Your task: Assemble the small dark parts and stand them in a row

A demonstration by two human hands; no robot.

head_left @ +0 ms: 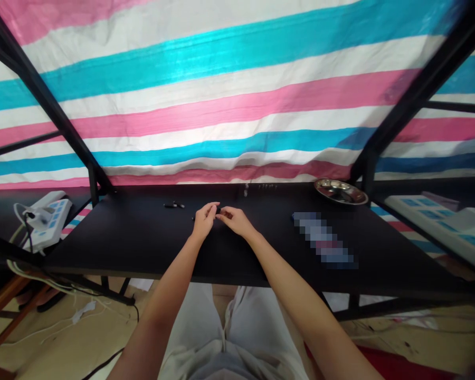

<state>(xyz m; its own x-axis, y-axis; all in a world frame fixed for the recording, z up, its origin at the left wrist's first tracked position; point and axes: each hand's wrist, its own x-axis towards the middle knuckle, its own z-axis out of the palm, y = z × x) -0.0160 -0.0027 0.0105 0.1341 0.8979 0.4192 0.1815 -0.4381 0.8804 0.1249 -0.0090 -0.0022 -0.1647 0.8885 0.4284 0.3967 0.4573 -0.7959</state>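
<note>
Over the middle of the black table, my left hand (206, 219) and my right hand (235, 220) meet, fingers closed. Between their fingertips shows a bit of a small black pen-like object (218, 210). A dark tip also sticks out on the far side of my left hand, so the piece seems to run through it; my fingers hide most of it. To the left of my hands lie two short black pieces with some silver, a dark one (169, 205) and a lighter-tipped one (179, 205), close together.
A round metal dish (341, 192) stands at the back right of the table (134, 248). A blurred bluish packet (322, 240) lies at the right. Tiny clear bits (246, 191) sit near the back edge. White power strips (53, 219) rest on the left-hand table; striped sheeting hangs behind.
</note>
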